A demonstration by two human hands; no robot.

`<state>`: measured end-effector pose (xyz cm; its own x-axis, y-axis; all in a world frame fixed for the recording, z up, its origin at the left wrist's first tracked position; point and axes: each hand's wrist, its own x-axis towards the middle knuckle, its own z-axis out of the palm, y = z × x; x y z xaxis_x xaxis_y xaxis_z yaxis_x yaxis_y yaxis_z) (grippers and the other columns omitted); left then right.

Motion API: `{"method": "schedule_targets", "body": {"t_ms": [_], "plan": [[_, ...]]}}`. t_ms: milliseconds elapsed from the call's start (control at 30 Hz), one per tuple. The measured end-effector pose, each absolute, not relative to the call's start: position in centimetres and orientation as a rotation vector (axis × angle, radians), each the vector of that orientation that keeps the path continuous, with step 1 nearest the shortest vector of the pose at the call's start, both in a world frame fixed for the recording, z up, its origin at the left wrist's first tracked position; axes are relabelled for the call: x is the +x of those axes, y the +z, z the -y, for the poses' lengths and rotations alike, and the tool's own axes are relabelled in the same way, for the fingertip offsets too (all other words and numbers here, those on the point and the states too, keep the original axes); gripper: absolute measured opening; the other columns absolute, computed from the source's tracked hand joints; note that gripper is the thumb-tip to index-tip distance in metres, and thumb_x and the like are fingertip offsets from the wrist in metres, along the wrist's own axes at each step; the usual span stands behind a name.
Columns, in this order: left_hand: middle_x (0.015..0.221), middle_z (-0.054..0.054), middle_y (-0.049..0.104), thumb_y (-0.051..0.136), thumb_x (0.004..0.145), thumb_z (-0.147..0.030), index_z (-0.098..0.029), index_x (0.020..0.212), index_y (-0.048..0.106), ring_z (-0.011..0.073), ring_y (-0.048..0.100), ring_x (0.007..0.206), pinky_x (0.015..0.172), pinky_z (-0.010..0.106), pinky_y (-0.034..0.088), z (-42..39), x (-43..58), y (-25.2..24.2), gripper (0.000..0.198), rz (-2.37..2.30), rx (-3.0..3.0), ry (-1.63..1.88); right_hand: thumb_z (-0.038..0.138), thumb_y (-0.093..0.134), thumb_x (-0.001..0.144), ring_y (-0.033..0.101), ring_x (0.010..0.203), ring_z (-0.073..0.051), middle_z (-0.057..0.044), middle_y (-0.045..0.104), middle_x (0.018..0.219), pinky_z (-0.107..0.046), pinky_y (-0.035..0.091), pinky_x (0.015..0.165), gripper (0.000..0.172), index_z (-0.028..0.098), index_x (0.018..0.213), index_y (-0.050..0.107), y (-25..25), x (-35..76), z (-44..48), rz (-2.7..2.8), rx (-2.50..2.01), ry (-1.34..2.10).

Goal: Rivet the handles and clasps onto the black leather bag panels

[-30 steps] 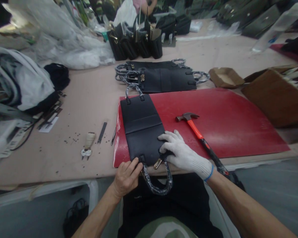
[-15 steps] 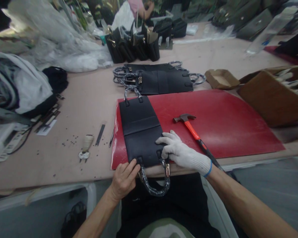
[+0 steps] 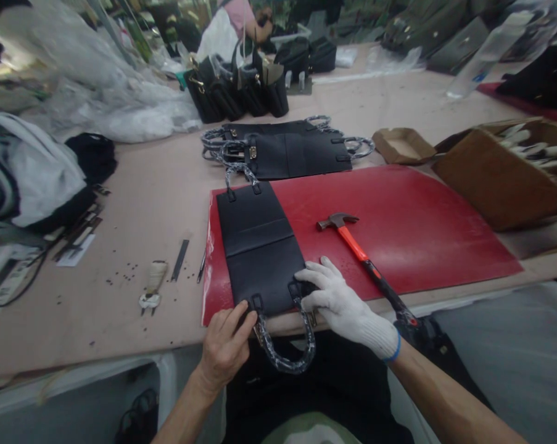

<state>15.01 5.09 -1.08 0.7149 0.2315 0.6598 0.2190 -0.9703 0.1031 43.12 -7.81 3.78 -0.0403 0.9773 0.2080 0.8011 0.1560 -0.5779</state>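
Note:
A flat black leather bag panel (image 3: pixel 259 246) lies on a red mat (image 3: pixel 398 228), its wrapped handle (image 3: pixel 285 354) hanging over the table's near edge. My bare left hand (image 3: pixel 225 345) rests at the panel's near left corner, fingers stretched onto the leather by the handle tab. My right hand (image 3: pixel 338 302), in a white glove, presses on the near right corner beside the other tab, fingers curled at the edge. What lies under those fingers is hidden. A hammer (image 3: pixel 361 262) with an orange shaft lies on the mat just right of my gloved hand.
More black panels (image 3: pixel 292 154) lie stacked behind the mat, and finished bags (image 3: pixel 239 92) stand further back. A small awl-like tool (image 3: pixel 152 287) and metal strips (image 3: pixel 180 260) sit left of the mat. Cardboard boxes (image 3: pixel 495 179) stand at the right. Plastic-wrapped piles fill the left.
The gold clasp that showed beside the right handle tab has gone under my gloved hand. My right hand slid nearer the table edge; my left hand stayed at its corner.

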Motion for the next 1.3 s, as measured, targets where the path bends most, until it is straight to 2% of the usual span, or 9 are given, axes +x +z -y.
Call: {"method": "schedule_targets", "body": {"t_ms": [233,333,467,633,833,1067,1200,1300], "plan": [[0.123,0.021,0.067,0.053,0.085,0.010,-0.012,0.120,0.068,0.0305,0.064,0.105,0.083,0.045,0.058,-5.7,15.2,-1.6,0.044,-0.332,2.914,1.064,-0.004,0.049,0.076,0.046,0.137,-0.028,-0.005,0.056,0.137,-0.066,0.020,0.124,0.044,0.027,0.094,0.075,2.7,42.6,8.4,1.730,-1.634,0.291],[0.124,0.021,0.066,0.052,0.084,0.012,-0.012,0.119,0.068,0.0305,0.064,0.109,0.087,0.046,0.058,-5.7,15.1,-1.6,0.046,-0.327,2.920,1.042,-0.003,0.050,0.077,0.054,0.125,-0.027,-0.008,0.056,0.128,-0.067,0.025,0.122,0.041,0.024,0.095,0.074,2.5,42.3,8.4,1.674,-1.603,0.218],[0.124,0.020,0.066,0.054,0.083,0.013,-0.013,0.119,0.069,0.0300,0.064,0.110,0.090,0.047,0.058,-5.4,15.2,-1.8,0.047,-0.377,2.900,1.038,-0.002,0.049,0.079,0.056,0.114,-0.025,-0.007,0.055,0.115,-0.067,0.029,0.121,0.039,0.024,0.095,0.074,2.6,42.1,8.5,1.652,-1.603,0.196],[0.123,0.019,0.066,0.057,0.084,0.012,-0.014,0.119,0.069,0.0297,0.063,0.110,0.091,0.048,0.058,-5.1,15.4,-2.2,0.045,-0.436,2.841,1.068,-0.003,0.049,0.079,0.055,0.113,-0.025,-0.006,0.055,0.115,-0.068,0.030,0.120,0.040,0.024,0.095,0.074,2.5,42.3,8.3,1.652,-1.611,0.221],[0.128,0.017,0.065,0.062,0.089,0.004,-0.021,0.123,0.066,0.0286,0.064,0.113,0.090,0.047,0.060,-4.7,15.2,-1.6,0.043,-0.522,2.746,1.014,-0.002,0.051,0.076,0.057,0.112,-0.025,-0.007,0.056,0.116,-0.069,0.028,0.121,0.039,0.023,0.094,0.073,2.3,42.5,8.2,1.667,-1.625,0.228],[0.123,0.014,0.068,0.061,0.088,0.004,-0.019,0.120,0.064,0.0262,0.067,0.117,0.100,0.053,0.061,-4.0,14.5,-1.5,0.039,-0.668,2.584,1.169,0.006,0.054,0.087,0.058,0.112,-0.026,-0.007,0.058,0.118,-0.066,0.026,0.122,0.029,0.025,0.096,0.074,2.8,42.8,8.2,1.677,-1.625,0.304],[0.129,0.017,0.067,0.063,0.092,-0.007,-0.016,0.129,0.061,0.0310,0.063,0.127,0.108,0.060,0.055,-3.7,15.0,-1.9,0.038,-0.853,2.571,1.150,0.016,0.064,0.086,0.058,0.115,-0.028,-0.007,0.058,0.120,-0.066,0.024,0.122,0.017,0.025,0.097,0.073,3.1,42.9,8.1,1.691,-1.625,0.330],[0.140,0.021,0.061,0.063,0.093,-0.013,-0.014,0.134,0.058,0.0364,0.054,0.140,0.113,0.065,0.050,-3.6,15.5,-1.7,0.042,-0.845,2.605,1.037,0.017,0.068,0.082,0.057,0.116,-0.030,-0.008,0.058,0.121,-0.067,0.025,0.121,0.017,0.024,0.097,0.071,3.2,42.7,8.1,1.698,-1.636,0.328]]}}
